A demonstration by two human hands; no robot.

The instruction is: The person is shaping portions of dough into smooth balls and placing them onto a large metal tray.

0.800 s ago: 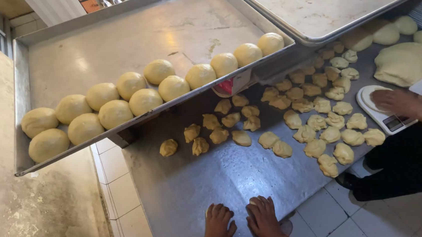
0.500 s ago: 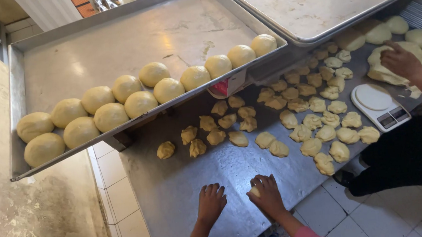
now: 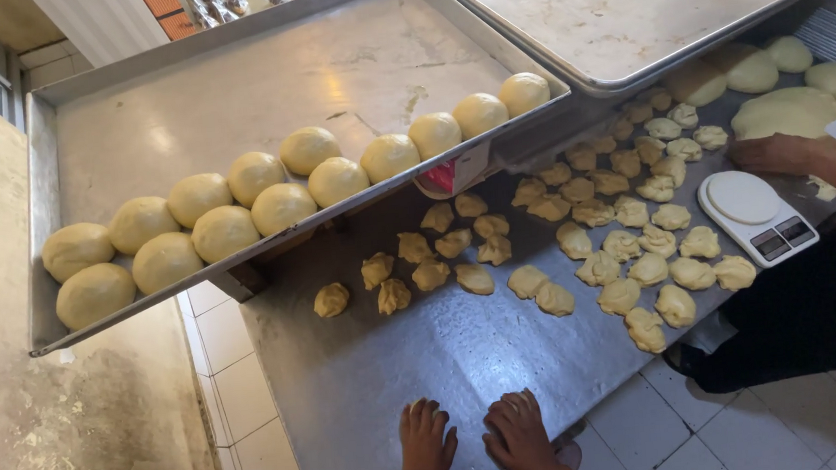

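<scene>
Head view: hands [image 3: 474, 444] flat on table [image 3: 427, 354]

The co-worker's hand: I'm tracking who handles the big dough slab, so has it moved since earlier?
Yes: the co-worker's hand moved off the slab toward the scale.

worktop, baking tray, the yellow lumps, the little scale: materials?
Worktop: sheet metal, likely stainless, dull brushed sheen with smears.
Baking tray: thin metal, perhaps aluminium, matte grey, scuffed, rolled rim.
Rough dough pieces: soft pale-yellow dough, torn surfaces.
Rolled dough balls: same dough, smooth.
Kitchen scale: white, probably plastic, glossy.
</scene>
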